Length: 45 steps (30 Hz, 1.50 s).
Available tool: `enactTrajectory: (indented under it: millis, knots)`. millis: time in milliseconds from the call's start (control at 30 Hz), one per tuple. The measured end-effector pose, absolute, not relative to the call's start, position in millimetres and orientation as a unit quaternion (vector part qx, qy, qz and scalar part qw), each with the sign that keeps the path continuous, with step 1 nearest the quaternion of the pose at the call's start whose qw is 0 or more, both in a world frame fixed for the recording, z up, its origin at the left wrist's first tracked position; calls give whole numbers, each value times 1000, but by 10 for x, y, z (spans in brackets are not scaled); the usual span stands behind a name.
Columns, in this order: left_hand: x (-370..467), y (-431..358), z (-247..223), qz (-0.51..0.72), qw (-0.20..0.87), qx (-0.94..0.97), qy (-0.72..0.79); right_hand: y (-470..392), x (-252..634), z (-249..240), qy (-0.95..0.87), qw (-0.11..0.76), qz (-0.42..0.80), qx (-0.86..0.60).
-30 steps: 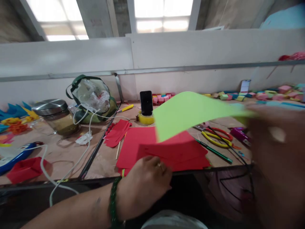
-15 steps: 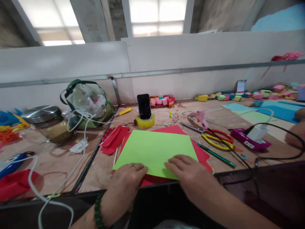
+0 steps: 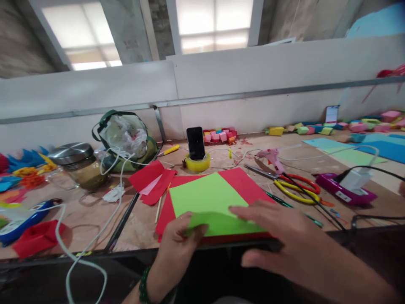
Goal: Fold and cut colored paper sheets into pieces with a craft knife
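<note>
Though bright, lime-green sheet [image 3: 207, 197] darker along its near edge, left hand [image 3: 177, 241] in a pinch there, right hand [image 3: 286, 230] spread.

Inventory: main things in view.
top sheet: 1, green, centre
lower sheets: several, red, beneath it
jar: 1, clear, left
bag: 1, green, back left
cutter: 1, yellow, beside bag
tape: 1, yellow, back centre
phones: 2, black and pale, back
scissors: 1, red-yellow, right
glue gun: 1, pink, beside scissors
pen: 1, green, beside scissors
power strip: 1, purple, right
blocks: many, mixed, at back
left hand: 1, holding top sheet
right hand: 1, over top sheet
</note>
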<state>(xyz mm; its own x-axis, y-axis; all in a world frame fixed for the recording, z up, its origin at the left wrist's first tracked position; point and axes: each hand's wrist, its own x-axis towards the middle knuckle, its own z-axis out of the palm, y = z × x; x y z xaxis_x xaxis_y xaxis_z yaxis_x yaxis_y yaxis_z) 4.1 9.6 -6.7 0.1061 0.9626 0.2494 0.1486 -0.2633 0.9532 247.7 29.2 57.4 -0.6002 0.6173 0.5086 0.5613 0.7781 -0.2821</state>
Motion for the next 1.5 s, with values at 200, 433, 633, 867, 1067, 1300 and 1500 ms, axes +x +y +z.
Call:
enactTrajectory:
  millis: [200, 433, 633, 867, 1067, 1300, 1500]
  knots:
    - [-166, 207, -167, 555, 577, 383, 461, 962, 2865, 390, -758, 336, 367, -423]
    - [-313, 319, -106, 337, 311, 651, 605, 1042, 2622, 84, -801, 209, 218, -517]
    - [-425, 583, 7, 218, 150, 730, 630, 1152, 2587, -37, -776, 245, 141, -564]
    - [-366, 611, -13, 207, 140, 731, 635, 1196, 2480, -89, -685, 351, 299, -564]
    - [-440, 627, -85, 442, 258, 592, 623, 992, 2540, 93, -569, 459, 470, -494]
    - [-375, 968, 378, 462, 501, 583, 443, 1016, 2619, 176, -498, 567, 468, -460]
    - [-190, 1435, 394, 451, 554, 563, 417, 1153, 2686, 222, -480, 590, 491, -425]
